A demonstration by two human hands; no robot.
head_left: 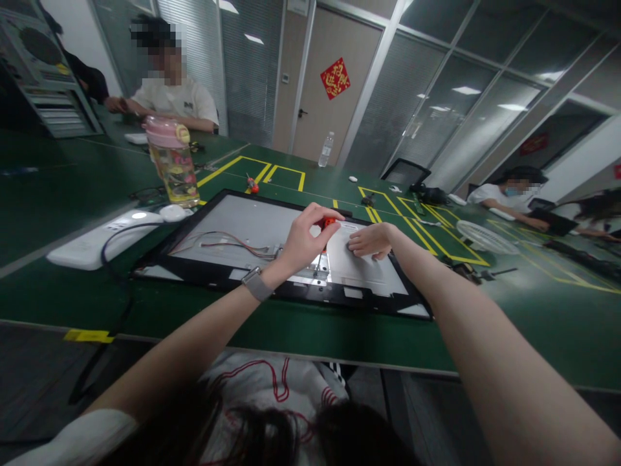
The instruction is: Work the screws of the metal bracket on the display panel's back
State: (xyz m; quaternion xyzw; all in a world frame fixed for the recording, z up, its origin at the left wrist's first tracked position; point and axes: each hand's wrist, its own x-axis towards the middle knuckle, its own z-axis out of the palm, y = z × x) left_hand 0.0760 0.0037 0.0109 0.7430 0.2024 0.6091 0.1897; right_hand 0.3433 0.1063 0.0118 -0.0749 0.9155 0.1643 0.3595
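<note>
A flat display panel (252, 210) lies on the green table, its grey back up inside a black frame. My left hand (306, 238) is above its middle, fingers closed round the red handle of a screwdriver (329, 222). The thin shaft points down toward a metal strip (310, 275) on the panel; whether the tip touches a screw is too small to tell. My right hand (371, 241) rests on the panel's right part, fingers loosely bent and pointing left, thumb apart. Thin wires (228, 246) run over the panel's left part.
Left of the panel are a white power strip (109, 239) with a black cable and a pink-lidded bottle (172, 158). A red screwdriver (252, 186) and a clear water bottle (326, 149) are beyond. A white racket-shaped object (486, 237) lies right. People sit across the table.
</note>
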